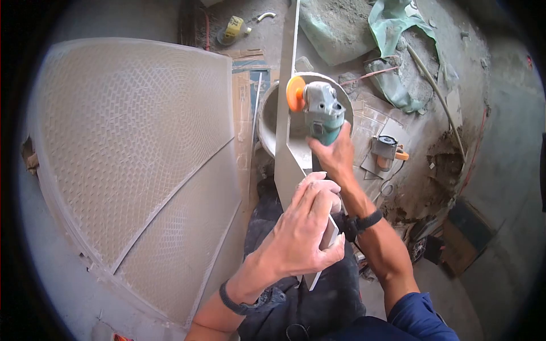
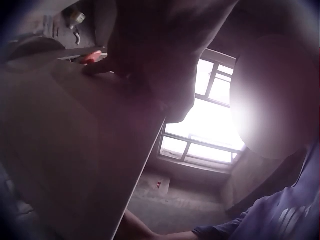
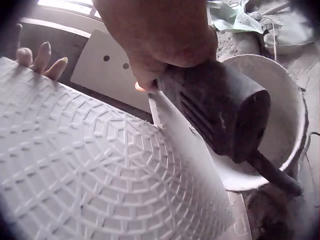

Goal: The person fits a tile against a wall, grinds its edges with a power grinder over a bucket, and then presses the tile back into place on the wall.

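Observation:
A pale tile stands nearly edge-on point(image 1: 284, 131) in the head view; the right wrist view shows its grid-textured face point(image 3: 100, 165). My left hand point(image 1: 304, 227) grips its near part, fingers bent over the edge; in the left wrist view this hand point(image 2: 155, 55) is dark against the window. My right hand point(image 1: 336, 152) holds a green and grey angle grinder point(image 1: 324, 111), its orange disc point(image 1: 296, 94) beside the tile's edge; whether they touch I cannot tell. In the right wrist view my right hand point(image 3: 165, 35) wraps the grinder's dark body point(image 3: 215, 105).
Beneath the grinder is a round white bucket point(image 1: 267, 122). Large textured panels point(image 1: 142, 142) lie at the left. Another power tool point(image 1: 385, 149) with an orange part lies at the right, near green sheeting point(image 1: 392, 28) and rubble. A yellow-labelled bottle point(image 1: 232, 28) lies at the top.

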A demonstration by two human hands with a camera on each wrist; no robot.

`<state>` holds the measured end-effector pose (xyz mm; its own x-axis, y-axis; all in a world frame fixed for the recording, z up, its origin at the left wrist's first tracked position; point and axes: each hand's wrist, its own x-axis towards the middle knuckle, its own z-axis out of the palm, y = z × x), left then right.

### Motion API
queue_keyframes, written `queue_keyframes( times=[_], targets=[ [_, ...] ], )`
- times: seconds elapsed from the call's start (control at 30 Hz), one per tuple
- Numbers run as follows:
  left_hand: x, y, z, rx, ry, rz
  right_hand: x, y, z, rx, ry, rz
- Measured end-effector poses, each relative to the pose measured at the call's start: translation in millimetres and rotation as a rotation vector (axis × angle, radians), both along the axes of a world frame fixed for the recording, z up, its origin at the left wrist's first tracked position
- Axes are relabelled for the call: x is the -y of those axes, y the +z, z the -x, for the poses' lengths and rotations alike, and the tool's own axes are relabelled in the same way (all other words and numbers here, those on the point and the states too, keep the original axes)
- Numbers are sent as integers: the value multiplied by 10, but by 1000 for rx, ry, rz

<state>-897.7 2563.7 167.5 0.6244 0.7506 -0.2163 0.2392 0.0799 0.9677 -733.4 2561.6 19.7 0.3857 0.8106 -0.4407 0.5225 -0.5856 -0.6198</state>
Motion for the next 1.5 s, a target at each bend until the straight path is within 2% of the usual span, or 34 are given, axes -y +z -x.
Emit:
queue_keyframes(
  times=[0.27,0.53,0.7,0.77,0.8,0.87,1.07,1.23,1.27,1.37,1.5],
  targets=[
    [-4,-1,-22,20,9,1,624,-9,62,-7,-13,120],
    [2,0,-39,-13,2,3,-77,-141,-12,33,-39,-18],
    [11,-7,11,-5,9,-12,-76,-229,-178,-142,-68,-132],
    [8,8,28,9,25,6,62,-162,-310,-389,-187,-123],
    [-4,26,41,4,25,23,138,-113,-377,-371,-198,-126],
    [1,20,63,6,33,43,305,6,-508,-663,-450,-55],
    [34,2,72,-13,1,77,1007,242,-1079,-628,-541,-172],
    [50,67,26,-116,41,115,1987,244,-1788,-665,-615,-14],
    [75,65,36,-124,29,115,2173,144,-1954,-672,-628,-15],
    [168,109,-20,-237,232,147,2697,-430,-2417,-839,-720,137],
    [338,9,-146,-179,490,87,3217,-1850,-2875,-943,-712,205]
  ],
)
